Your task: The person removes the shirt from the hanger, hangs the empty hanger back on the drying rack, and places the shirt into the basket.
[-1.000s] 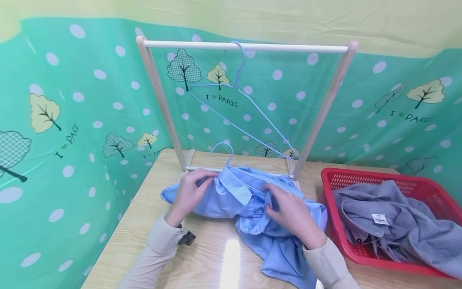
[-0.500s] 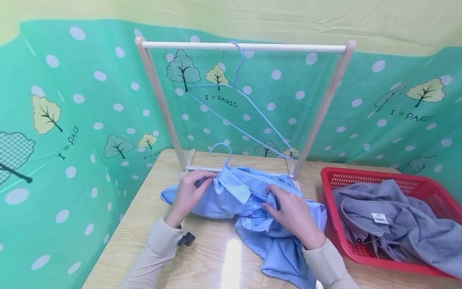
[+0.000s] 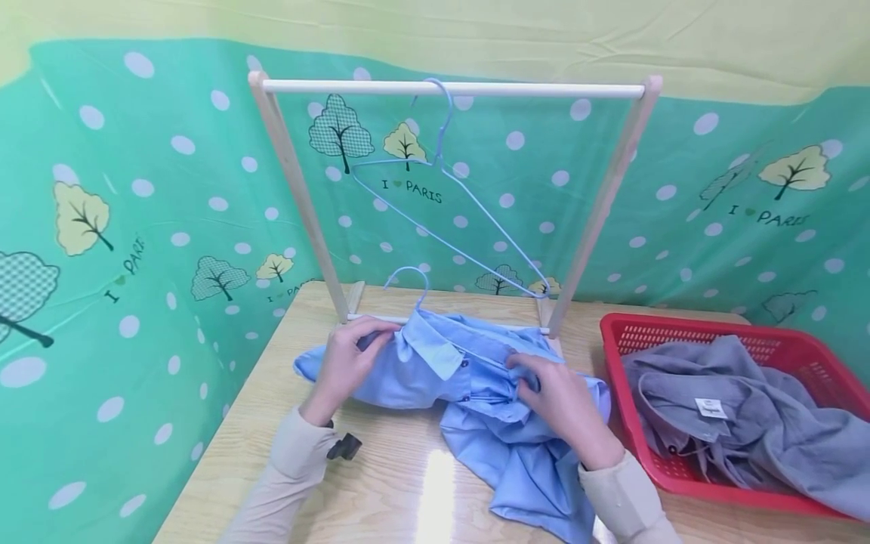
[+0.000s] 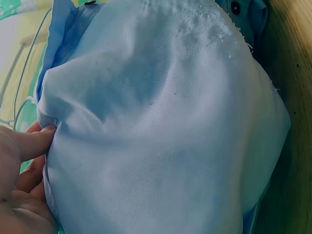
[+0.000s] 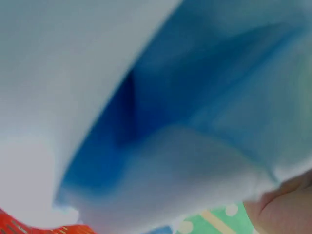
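Blue shirt (image 3: 406, 379) lies at six o'clock on the table (image 3: 381, 461), hanger hook (image 3: 427, 285) at its neck; left hand (image 3: 345, 361), at its nine, pinches the shoulder; right hand (image 3: 566, 402), at its four, just shifted outward, pinches the front nearly closed; likely straightening.

A hand could pass over the bare counter (image 3: 390, 468) between the sleeves (image 3: 299, 451), but the rack (image 3: 603, 208) and its hanger (image 3: 440, 143) stand behind the blue shirt (image 3: 482, 453) and the red basket (image 3: 620, 393) hems in its right.
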The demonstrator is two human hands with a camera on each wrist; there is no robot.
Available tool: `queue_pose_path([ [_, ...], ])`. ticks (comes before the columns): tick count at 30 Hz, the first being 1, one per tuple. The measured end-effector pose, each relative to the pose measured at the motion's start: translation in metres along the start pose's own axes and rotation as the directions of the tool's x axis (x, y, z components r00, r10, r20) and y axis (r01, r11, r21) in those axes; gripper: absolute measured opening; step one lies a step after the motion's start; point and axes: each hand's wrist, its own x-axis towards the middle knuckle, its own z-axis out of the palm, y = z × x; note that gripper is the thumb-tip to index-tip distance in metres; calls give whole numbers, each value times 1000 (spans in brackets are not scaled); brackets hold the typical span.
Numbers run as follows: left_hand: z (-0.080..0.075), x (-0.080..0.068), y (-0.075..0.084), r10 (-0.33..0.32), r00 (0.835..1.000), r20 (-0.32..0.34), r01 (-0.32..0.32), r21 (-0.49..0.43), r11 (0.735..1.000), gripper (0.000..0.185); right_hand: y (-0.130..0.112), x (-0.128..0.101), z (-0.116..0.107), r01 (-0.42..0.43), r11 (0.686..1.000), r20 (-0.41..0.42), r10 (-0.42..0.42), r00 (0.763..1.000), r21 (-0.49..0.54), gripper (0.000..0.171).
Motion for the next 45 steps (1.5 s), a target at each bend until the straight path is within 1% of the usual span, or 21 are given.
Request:
queue_pose_path([
  [3, -3, 2, 11, 10, 1000, -3, -10, 4, 1000, 15, 2, 0, -4, -19, 1000, 10, 19, 1000, 14, 36],
  [5, -5, 2, 13, 10, 1000, -3, -10, 3, 1000, 15, 3, -1, -6, -25, 1000, 8, 24, 1000, 16, 39],
  [7, -5, 1, 9, 2, 1000, -4, -2, 1, 1000, 15, 4, -2, -7, -25, 1000, 2, 25, 1000, 19, 42],
  [11, -5, -1, -5, -31, 1000, 7, 31, -15, 999, 18, 6, -3, -7, -22, 999, -2, 22, 1000, 45, 45],
  [14, -6, -3, -14, -31, 999, 9, 31, -27, 999, 19, 8, -3, -6, -33, 997, 2, 33, 999, 72, 45],
  [20, -9, -4, -20, -24, 1000, -1, 24, -75, 997, 18, 12, -3, -9, -53, 992, 2, 53, 999, 114, 47],
  [24, -13, 0, 0, -18, 1000, -14, 17, -54, 998, 16, 17, -4, -12, -79, 981, 26, 76, 997, 180, 45],
  [27, -16, 3, 16, -14, 999, -34, 12, -34, 999, 16, 21, -5, -14, -82, 968, 36, 75, 997, 239, 43],
  [32, -18, 4, 18, -9, 999, -43, 8, -26, 1000, 16, 25, -7, -14, -89, 951, 44, 79, 996, 297, 40],
  [39, -15, 5, 18, -34, 998, -56, 32, -22, 999, 14, 29, -7, -11, -85, 946, 32, 78, 996, 314, 40],
  [43, -14, 6, 17, -35, 997, -69, 34, -10, 999, 13, 31, -8, -13, -116, 934, 47, 107, 993, 337, 40],
  [45, -14, 6, 17, -38, 996, -79, 38, -9, 999, 12, 30, -9, -15, -131, 935, 43, 124, 991, 330, 39],
])
